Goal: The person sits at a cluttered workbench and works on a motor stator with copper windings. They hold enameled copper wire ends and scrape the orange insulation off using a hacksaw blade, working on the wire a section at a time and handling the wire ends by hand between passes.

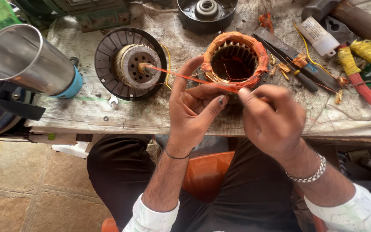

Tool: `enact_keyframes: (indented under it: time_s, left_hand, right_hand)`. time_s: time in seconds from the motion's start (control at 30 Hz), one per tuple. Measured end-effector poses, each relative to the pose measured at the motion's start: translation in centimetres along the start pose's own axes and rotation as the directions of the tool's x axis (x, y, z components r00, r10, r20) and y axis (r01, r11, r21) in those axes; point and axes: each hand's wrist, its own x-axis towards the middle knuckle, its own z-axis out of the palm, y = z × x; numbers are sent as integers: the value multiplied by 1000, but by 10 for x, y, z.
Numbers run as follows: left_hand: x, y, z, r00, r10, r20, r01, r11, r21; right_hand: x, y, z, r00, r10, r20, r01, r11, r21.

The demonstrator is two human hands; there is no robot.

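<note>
My left hand [193,109] and my right hand [269,118] meet just in front of a round motor stator [235,60] wound with copper coils wrapped in orange tape. Both hands pinch a thin red-orange wire [174,74] that stretches leftward to the shaft of a rotor [136,66] sitting in a black finned end cover [108,47]. The left index finger points up beside the stator. The right fingertips grip the wire's near end against the left fingers.
A shiny steel cylinder [22,60] lies at the left bench edge. Another black end cover [207,13] sits at the back. Screwdrivers, yellow and red handled tools [361,81] and a white tube [318,35] lie at the right. My knees and an orange stool [205,174] are below.
</note>
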Motion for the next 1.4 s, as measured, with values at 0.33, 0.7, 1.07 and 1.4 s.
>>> enact_keyframes:
  time_s: [0.33, 0.7, 1.07, 1.4]
  left_hand:
    - [0, 0, 0, 1000, 14, 9, -14, 1000, -7]
    - [0, 1, -1, 998, 49, 33, -51, 996, 67]
    - [1, 0, -1, 1000, 25, 12, -25, 999, 22]
    - [1, 0, -1, 999, 28, 21, -27, 998, -59]
  right_hand:
    - [1, 1, 1, 1000, 1, -24, 0, 999, 42]
    - [3, 0, 0, 997, -83, 6, 83, 996, 38]
    - [2, -3, -1, 999, 18, -37, -18, 1000, 11]
    - [2, -2, 2, 1000, -32, -1, 32, 999, 43]
